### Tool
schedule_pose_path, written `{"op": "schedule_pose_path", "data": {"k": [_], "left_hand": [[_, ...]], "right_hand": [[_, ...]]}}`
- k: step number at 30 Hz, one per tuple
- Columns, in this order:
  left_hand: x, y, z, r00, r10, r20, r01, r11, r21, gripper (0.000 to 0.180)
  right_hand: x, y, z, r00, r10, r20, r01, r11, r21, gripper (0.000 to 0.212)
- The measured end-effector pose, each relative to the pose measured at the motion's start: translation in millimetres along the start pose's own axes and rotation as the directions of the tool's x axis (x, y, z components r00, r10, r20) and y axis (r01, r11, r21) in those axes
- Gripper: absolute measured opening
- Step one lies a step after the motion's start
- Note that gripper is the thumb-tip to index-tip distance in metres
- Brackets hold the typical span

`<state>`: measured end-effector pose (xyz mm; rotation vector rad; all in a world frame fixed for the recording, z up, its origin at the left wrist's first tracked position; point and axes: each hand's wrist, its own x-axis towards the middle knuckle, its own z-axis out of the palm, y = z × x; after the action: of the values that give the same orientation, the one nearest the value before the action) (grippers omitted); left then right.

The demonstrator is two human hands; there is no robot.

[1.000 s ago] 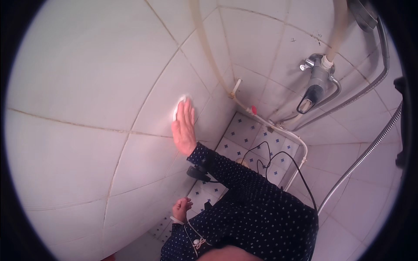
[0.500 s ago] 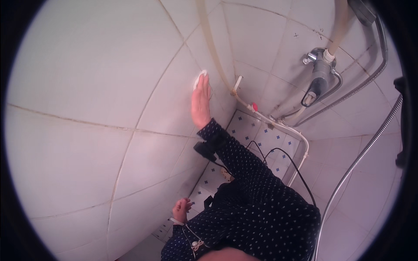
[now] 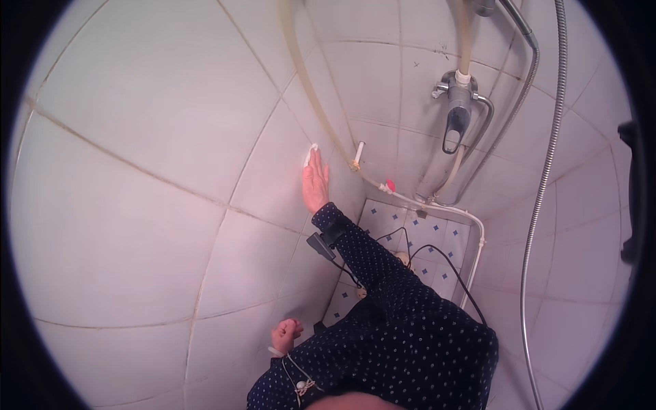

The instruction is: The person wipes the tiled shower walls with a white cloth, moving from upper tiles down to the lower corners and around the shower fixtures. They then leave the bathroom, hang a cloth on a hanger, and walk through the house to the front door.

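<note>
My right hand (image 3: 315, 183) lies with its fingers stretched out against the white tiled wall (image 3: 157, 232) on the left. Under its fingertips it presses a small white cloth (image 3: 308, 156), most of which is hidden; whether it is fabric or paper I cannot tell. A black device (image 3: 321, 245) with a cable is at the right wrist. Low on the left, my left hand (image 3: 286, 336) is closed into a loose fist beside the wall, with nothing visible in it. A pale band and a beaded cord hang at that wrist.
Ahead, a shower mixer tap (image 3: 458, 109) juts from the wall. A metal shower hose (image 3: 547, 164) hangs at the right. White pipes (image 3: 437, 203) with a red valve handle (image 3: 390, 185) run low along the corner. Black cables (image 3: 447, 260) cross above the blue-dotted floor tiles (image 3: 389, 215).
The view has shifted, so the tap and hose now appear farther left. My right hand, still on the white cloth, is lower relative to the wall's grout lines. The left hand remains closed.
</note>
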<state>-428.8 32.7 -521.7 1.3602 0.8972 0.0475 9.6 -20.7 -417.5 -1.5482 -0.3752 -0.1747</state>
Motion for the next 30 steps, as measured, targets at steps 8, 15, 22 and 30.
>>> {"op": "schedule_pose_path", "data": {"k": [8, 15, 22, 30], "left_hand": [[20.7, 11.9, 21.9, 0.998, -0.046, -0.037, 0.048, 0.998, 0.043, 0.025], [30.4, 20.6, 70.1, 0.975, -0.163, -0.149, 0.167, 0.986, 0.012, 0.025], [43.0, 32.7, 109.3, 0.985, -0.105, -0.138, 0.102, 0.994, -0.027, 0.023], [49.6, 67.3, 131.0, 0.99, -0.033, -0.136, 0.03, 0.999, -0.019, 0.023]], "right_hand": [[38.2, -32.8, -1.5, 0.949, -0.311, 0.045, 0.312, 0.95, -0.022, 0.055], [18.2, 1.1, -14.5, 0.977, 0.01, 0.213, 0.01, 0.996, -0.09, 0.06], [48.1, -85.8, -24.5, 0.781, -0.57, 0.254, 0.572, 0.817, 0.074, 0.056], [47.8, -63.0, -11.0, 0.803, -0.525, 0.282, 0.544, 0.839, 0.014, 0.056]]}}
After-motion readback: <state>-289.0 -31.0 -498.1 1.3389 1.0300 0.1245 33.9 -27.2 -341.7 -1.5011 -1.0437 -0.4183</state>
